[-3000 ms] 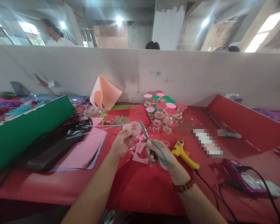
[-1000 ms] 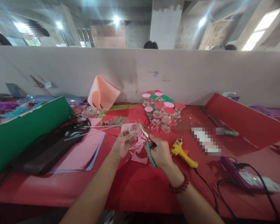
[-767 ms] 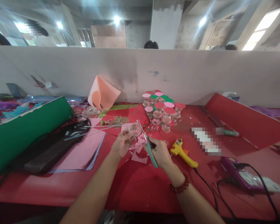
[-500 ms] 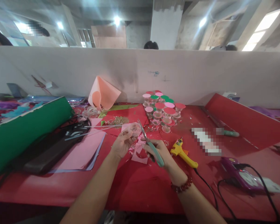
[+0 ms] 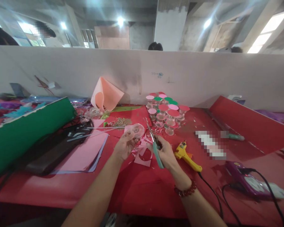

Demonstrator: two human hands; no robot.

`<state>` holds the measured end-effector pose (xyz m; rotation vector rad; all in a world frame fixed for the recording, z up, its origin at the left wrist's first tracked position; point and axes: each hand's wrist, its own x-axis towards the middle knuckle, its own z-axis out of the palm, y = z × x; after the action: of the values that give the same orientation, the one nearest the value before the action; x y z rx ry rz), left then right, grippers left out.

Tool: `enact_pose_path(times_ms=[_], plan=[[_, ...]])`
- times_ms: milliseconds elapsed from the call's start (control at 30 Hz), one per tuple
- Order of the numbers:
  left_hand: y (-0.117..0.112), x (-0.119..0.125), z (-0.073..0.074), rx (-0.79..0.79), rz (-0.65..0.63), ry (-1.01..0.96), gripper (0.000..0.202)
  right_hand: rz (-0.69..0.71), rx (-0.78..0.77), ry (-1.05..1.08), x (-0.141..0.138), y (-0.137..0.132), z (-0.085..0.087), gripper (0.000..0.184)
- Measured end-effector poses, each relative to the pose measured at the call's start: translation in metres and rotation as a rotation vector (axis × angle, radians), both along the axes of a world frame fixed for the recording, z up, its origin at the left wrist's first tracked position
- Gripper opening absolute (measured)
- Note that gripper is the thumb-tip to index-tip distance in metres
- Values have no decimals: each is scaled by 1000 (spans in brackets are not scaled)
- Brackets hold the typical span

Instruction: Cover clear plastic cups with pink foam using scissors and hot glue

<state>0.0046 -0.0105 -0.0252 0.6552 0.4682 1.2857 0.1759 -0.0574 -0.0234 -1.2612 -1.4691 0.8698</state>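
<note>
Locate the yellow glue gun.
In the head view, the yellow glue gun lies on the red table, just right of the right hand holding the scissors.

Grey partition wall [image 5: 203, 75] behind a red-covered table [image 5: 137, 189], concrete pillar [image 5: 169, 28], bright ceiling lights [image 5: 120, 21].

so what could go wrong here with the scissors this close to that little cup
1. The scissors in the right hand point toward the clear cup. A slip might nick the left hand pinching it.
2. The yellow glue gun lies just beside the right hand, its cord trailing past the wrist. A swing of that hand could knock or snag it.
</note>
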Motion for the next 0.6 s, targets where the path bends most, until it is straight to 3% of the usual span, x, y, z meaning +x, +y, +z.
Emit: enact_pose_path(times_ms=[100, 167, 600], plan=[[0, -1, 3, -29, 34, -26, 32, -182, 191, -408, 0, -1, -3, 50], [0, -1, 5, -52, 76, -35, 26, -236, 233, -559, 0, -2, -7, 48], [2, -1, 4, -62, 110, -54, 22, -223, 198, -756, 2, -4, -15, 46]])
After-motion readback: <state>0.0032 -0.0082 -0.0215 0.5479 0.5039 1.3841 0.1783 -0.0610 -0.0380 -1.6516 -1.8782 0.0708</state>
